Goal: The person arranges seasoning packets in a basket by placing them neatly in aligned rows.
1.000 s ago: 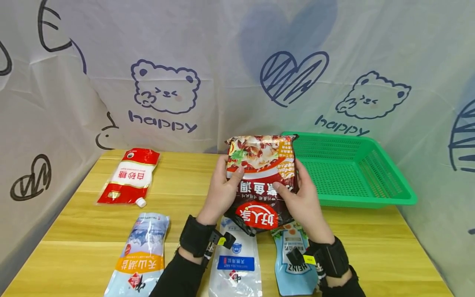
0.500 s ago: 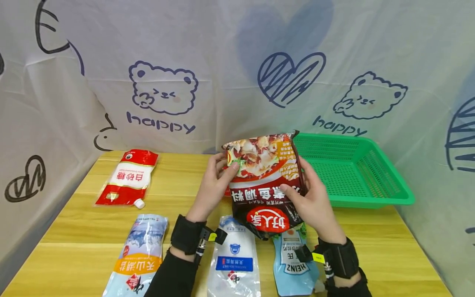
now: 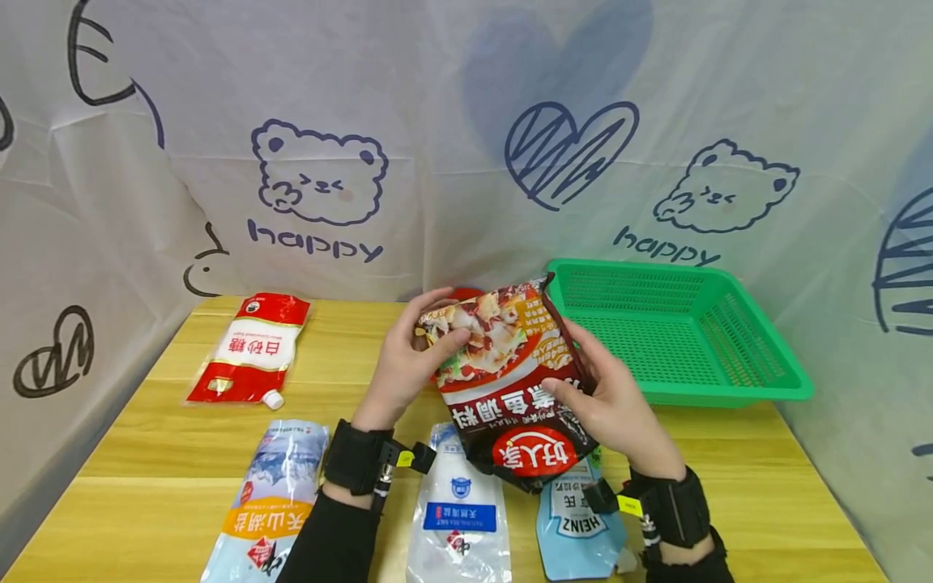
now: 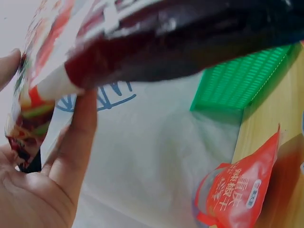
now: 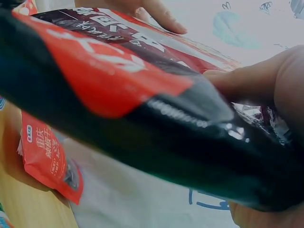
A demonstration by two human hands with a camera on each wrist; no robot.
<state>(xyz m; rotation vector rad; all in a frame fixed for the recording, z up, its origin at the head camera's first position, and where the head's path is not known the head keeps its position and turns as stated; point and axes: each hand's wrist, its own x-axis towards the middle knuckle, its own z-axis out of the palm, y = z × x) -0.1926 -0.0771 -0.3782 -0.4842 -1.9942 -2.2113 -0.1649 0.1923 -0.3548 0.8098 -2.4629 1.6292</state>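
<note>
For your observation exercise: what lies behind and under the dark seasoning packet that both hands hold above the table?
Behind the seasoning packet lies a red pouch, mostly hidden in the head view. Under its lower edge lie a Heinz pouch and a white salt bag, their tops covered.

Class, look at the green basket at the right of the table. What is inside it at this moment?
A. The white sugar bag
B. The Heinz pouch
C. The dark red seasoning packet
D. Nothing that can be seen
D: the green basket shows only its bare mesh floor, while the seasoning packet is held above the table by the left hand and the right hand.
</note>
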